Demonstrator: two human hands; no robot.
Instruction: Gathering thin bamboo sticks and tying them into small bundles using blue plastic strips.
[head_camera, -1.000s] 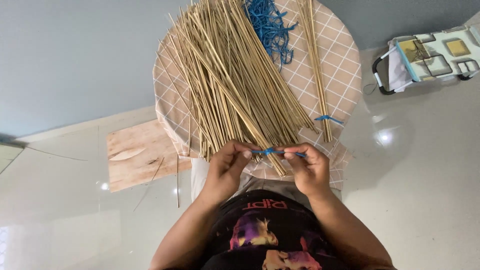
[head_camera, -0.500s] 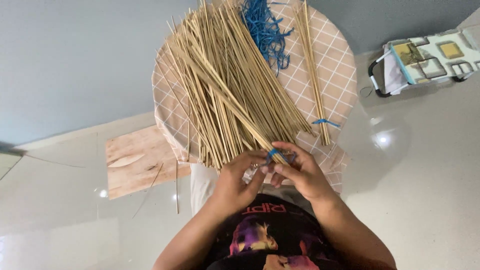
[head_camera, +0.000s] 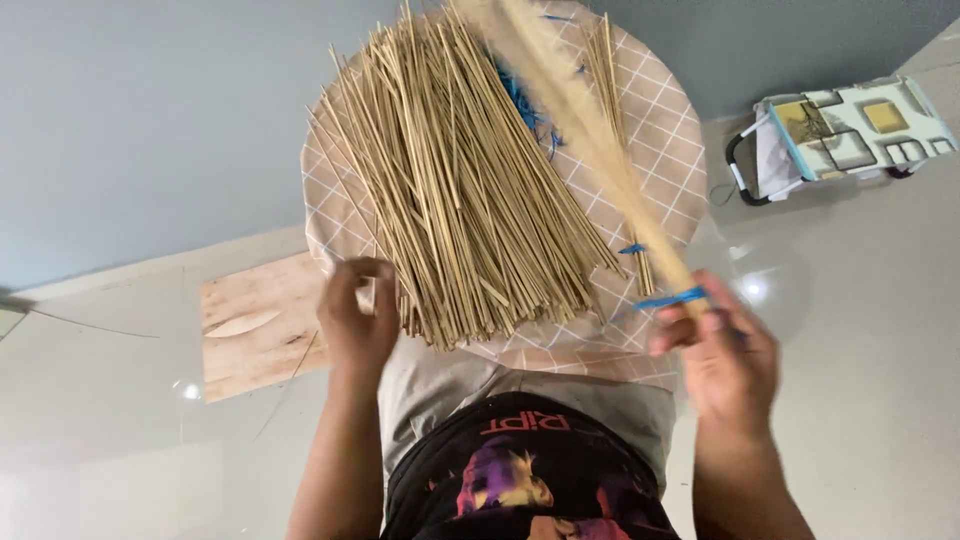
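Fingers (head_camera: 690, 330) of the right hand (head_camera: 725, 365) clench a bound stick bundle (head_camera: 600, 160) just below its blue tie (head_camera: 672, 298); motion blurs its far end. Left hand (head_camera: 358, 322) curls loosely, touching the loose stick pile (head_camera: 460, 190) on the round checked surface (head_camera: 670, 150). Blue ties (head_camera: 522, 100) lie half hidden behind.
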